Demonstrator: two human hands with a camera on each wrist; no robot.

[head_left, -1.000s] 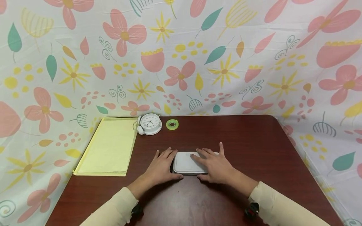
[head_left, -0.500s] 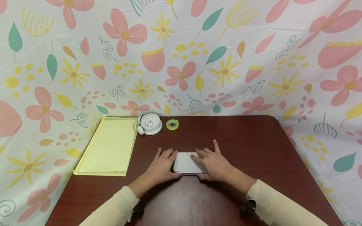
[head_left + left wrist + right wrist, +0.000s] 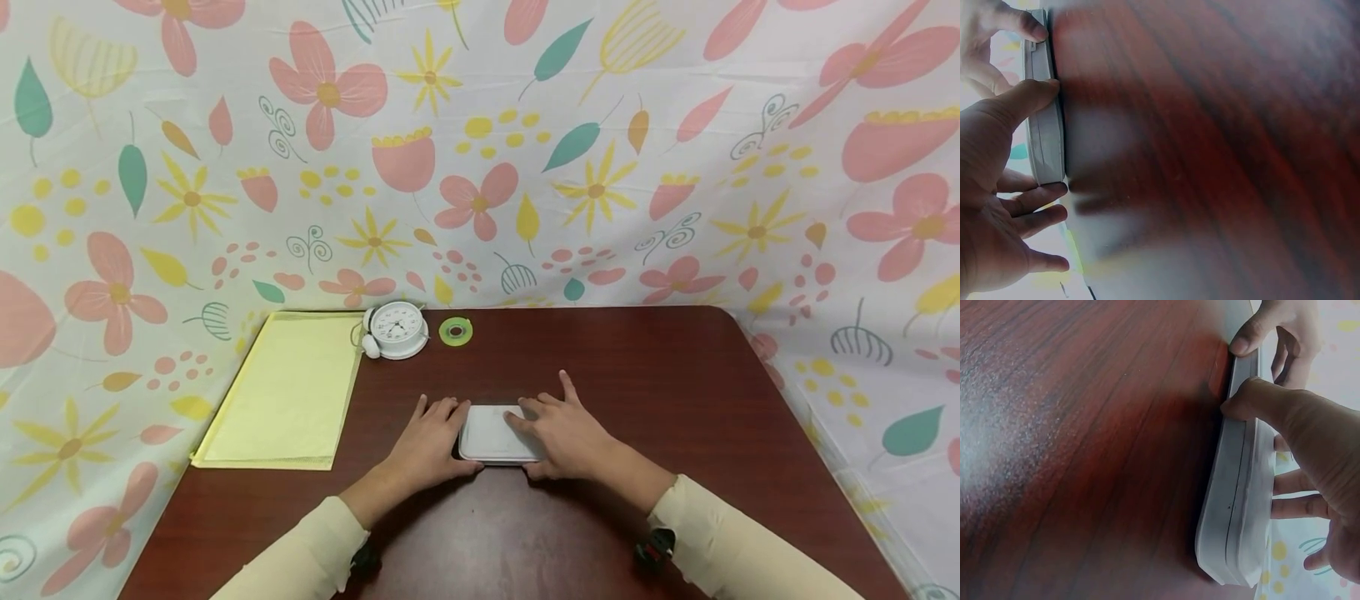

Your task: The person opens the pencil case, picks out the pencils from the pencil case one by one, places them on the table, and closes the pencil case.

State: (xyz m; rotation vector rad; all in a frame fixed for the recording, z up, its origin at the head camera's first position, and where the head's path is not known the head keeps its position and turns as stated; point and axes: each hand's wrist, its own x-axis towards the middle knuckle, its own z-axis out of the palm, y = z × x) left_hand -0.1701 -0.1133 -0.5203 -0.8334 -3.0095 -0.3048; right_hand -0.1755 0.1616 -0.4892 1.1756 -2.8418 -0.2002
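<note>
A flat white box [image 3: 491, 433] with rounded corners lies on the table in the head view. My left hand [image 3: 427, 442] grips its left end, thumb at the front side and fingers around the far left corner. On the right, my right hand [image 3: 573, 437] holds it with the thumb on the front side and fingers over the top; one finger sticks up. The right wrist view shows a seam running along the side of the box [image 3: 1225, 487]. In the left wrist view, both thumbs touch the same long side of the box [image 3: 1047, 137]. The box's right end is hidden in the head view.
A yellow mesh zip pouch [image 3: 277, 392] lies on the left of the dark red table [image 3: 637, 358]. A white alarm clock [image 3: 397, 325] and a green tape roll [image 3: 456, 332] sit near the back edge. A floral cloth [image 3: 480, 167] hangs behind.
My right hand has shifted slightly left along the box, and its raised finger leans further left. The left hand and the box look nearly still.
</note>
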